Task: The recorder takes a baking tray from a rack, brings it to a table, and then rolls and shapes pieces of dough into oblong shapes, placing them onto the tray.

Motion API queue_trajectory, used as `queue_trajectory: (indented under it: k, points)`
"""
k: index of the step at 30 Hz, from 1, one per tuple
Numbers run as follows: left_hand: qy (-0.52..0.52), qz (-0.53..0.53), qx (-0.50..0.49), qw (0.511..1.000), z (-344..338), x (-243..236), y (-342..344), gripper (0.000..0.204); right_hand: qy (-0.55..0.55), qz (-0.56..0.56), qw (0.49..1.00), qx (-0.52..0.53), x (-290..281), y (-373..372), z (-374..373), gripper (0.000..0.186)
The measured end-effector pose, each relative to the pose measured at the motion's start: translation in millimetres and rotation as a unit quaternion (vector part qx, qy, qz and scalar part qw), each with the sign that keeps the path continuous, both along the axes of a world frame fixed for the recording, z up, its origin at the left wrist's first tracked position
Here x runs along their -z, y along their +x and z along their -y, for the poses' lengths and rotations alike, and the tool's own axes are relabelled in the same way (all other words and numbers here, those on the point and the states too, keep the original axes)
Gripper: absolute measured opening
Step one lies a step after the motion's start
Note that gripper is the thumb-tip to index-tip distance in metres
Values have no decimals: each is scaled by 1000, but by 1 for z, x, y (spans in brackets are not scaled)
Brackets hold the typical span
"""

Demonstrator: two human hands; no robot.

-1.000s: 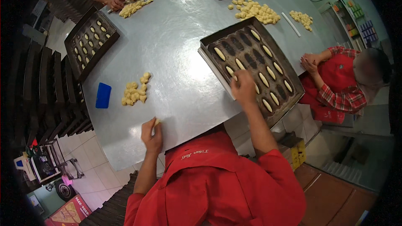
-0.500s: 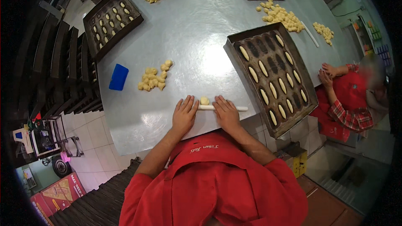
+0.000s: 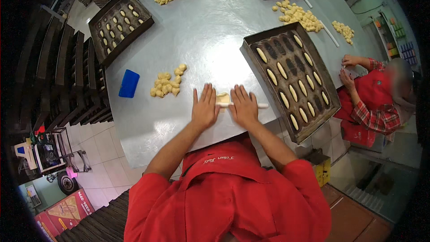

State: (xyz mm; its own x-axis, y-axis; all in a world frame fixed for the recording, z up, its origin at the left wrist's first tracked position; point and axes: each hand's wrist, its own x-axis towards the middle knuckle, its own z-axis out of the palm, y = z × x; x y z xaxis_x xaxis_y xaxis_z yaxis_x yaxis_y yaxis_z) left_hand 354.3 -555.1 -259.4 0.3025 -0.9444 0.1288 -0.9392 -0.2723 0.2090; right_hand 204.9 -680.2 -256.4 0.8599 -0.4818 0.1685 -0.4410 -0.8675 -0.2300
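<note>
Pale dough under a thin white rolling stick

Pale dough piece (image 3: 222,98) lies on the steel bench (image 3: 201,31), between both hands. Left hand (image 3: 205,107) and right hand (image 3: 244,106) press flat, fingers spread open, on the rolling stick (image 3: 262,105). A dough heap (image 3: 168,83) sits left, the baking tray (image 3: 293,83) right

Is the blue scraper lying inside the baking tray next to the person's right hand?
No. The blue scraper lies on the bare metal table, left of the dough pile and far from that tray.
</note>
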Motion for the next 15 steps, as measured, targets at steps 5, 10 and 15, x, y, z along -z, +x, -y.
queue_trajectory:
  k: [5, 10, 15]
  points:
    - [4, -88, 18, 996, -35, -11, -30, 75, 61, 59, 996, -42, 22, -36, -13, 45]
    - [-101, -122, 27, 987, -4, -15, -18, 75, 57, 39, 996, 63, 8, 2, 16, 44]
    - [-10, -75, 74, 994, -13, 4, -23, 73, 35, 57, 995, -77, 21, 5, -15, 45]
